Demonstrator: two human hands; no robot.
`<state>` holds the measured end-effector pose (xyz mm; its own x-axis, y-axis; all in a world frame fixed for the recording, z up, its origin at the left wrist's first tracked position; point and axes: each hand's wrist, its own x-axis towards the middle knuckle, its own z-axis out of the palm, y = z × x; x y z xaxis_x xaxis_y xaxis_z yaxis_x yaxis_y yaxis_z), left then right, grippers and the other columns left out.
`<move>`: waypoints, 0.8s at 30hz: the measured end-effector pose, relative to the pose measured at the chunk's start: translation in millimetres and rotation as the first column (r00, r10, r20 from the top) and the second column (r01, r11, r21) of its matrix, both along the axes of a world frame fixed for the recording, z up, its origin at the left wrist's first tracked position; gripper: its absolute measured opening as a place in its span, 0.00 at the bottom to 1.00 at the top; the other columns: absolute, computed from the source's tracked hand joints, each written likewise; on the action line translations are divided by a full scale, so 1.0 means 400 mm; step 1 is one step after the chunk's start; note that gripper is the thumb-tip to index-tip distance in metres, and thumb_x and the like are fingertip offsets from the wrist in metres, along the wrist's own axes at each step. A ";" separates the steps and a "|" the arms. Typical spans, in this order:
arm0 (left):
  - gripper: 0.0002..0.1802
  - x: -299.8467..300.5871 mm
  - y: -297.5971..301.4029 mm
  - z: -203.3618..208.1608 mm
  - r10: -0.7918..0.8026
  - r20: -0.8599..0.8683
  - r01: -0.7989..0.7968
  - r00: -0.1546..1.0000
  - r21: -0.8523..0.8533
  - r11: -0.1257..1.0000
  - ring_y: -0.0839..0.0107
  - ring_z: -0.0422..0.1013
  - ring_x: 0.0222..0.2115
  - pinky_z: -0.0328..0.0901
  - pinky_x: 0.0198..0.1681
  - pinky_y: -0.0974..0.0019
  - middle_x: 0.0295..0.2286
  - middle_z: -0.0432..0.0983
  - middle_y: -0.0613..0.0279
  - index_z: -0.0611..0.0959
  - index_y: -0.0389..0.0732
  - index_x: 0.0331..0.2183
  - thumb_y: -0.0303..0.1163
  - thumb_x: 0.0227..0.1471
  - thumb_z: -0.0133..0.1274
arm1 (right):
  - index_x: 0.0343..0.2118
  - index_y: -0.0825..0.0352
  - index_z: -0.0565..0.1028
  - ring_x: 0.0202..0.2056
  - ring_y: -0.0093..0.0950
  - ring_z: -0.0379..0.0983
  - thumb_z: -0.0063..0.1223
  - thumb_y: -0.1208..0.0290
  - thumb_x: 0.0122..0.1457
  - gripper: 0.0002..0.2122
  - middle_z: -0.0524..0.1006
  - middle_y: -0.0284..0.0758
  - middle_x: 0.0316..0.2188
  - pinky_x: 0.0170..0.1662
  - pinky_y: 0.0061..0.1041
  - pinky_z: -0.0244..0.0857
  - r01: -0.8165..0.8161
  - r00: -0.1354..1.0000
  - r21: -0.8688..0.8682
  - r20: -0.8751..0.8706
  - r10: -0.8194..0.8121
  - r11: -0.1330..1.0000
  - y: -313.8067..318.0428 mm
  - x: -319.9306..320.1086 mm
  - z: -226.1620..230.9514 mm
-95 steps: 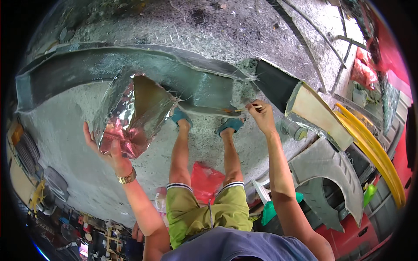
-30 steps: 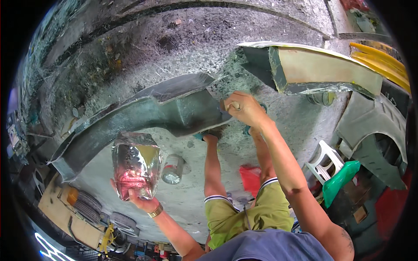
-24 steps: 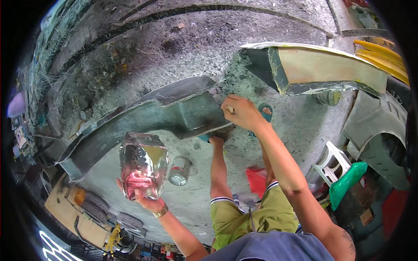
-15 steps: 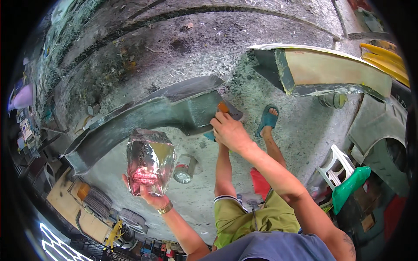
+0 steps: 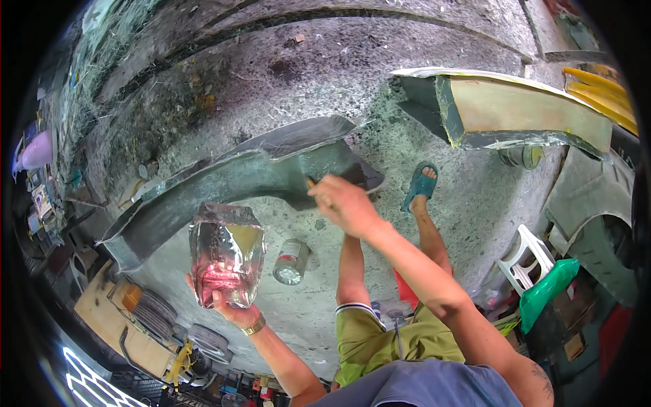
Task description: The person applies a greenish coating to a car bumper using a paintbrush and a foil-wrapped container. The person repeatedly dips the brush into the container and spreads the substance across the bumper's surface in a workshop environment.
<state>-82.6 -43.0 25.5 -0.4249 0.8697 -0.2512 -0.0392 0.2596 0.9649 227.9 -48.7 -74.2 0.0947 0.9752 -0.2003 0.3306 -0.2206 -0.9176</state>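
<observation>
My left hand (image 5: 234, 308) grips the lower part of a shiny, clear-looking or silvery container (image 5: 229, 244) with a jagged open top and pinkish liquid in its bottom. My right hand (image 5: 344, 205) is closed at the near edge of a long dark grey moulded panel (image 5: 224, 175), by its right end. A small orange-brown tip (image 5: 311, 183) sticks out past my fingers; the rest of that item is hidden. The panel lies on the floor with a wet-looking sheen near my hand.
A metal can (image 5: 291, 262) stands between the container and my knee. To the right, a pale panel (image 5: 529, 112) rests above another can (image 5: 521, 157). A white plastic stool (image 5: 525, 261) with green sheeting (image 5: 549, 295) is near. Tyres (image 5: 156, 311) lie lower left.
My right hand has moved left and a little nearer along the panel, and its orange item now shows only as a small tip. The container has shifted slightly left with my left hand.
</observation>
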 end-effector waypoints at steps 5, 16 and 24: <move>0.37 0.020 0.015 0.006 -0.016 0.009 0.016 1.000 -0.006 1.000 0.61 0.62 0.52 0.59 0.53 0.54 0.52 0.63 0.57 0.64 0.39 0.56 0.48 0.48 0.52 | 0.35 0.63 0.74 0.31 0.35 0.72 0.48 0.76 0.54 0.07 0.73 0.36 0.31 0.36 0.29 0.65 0.170 0.968 -0.147 -0.160 -0.193 0.974 -0.031 0.111 -0.069; 0.39 0.033 0.003 -0.001 0.010 0.048 -0.009 0.999 -0.024 1.000 0.61 0.62 0.52 0.59 0.53 0.54 0.53 0.63 0.57 0.64 0.39 0.56 0.50 0.48 0.52 | 0.34 0.68 0.76 0.31 0.28 0.70 0.47 0.78 0.54 0.07 0.73 0.34 0.31 0.36 0.24 0.63 0.142 0.964 -0.290 -0.178 -0.199 0.946 -0.111 0.281 -0.070; 0.37 0.055 0.015 -0.015 -0.019 0.057 0.020 0.998 -0.019 1.000 0.61 0.63 0.52 0.60 0.53 0.54 0.52 0.64 0.57 0.64 0.39 0.56 0.48 0.49 0.52 | 0.37 0.67 0.76 0.37 0.30 0.70 0.48 0.78 0.53 0.09 0.73 0.35 0.31 0.41 0.27 0.63 -0.072 0.955 -0.087 -0.293 0.043 0.994 -0.054 0.206 -0.063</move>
